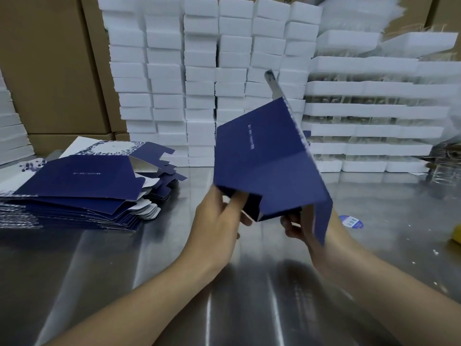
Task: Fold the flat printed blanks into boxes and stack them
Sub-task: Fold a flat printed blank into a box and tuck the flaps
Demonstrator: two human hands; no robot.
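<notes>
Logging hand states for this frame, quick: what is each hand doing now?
Left hand: grips the near left corner of the blue blank.
Right hand: holds its near right edge, partly hidden by it.

Both our bare forearms enter from the near edge and converge toward the middle. Our left hand (217,221) is raised with its back toward us, and its fingers (237,202) are curled round the lower left corner of the blue blank (262,158), gripping it. Our right hand (295,227) sits just right of the left hand and apart from it, at about the same height. It is partly hidden behind a hanging flap, and its curled fingers hold the blank's lower right part.
</notes>
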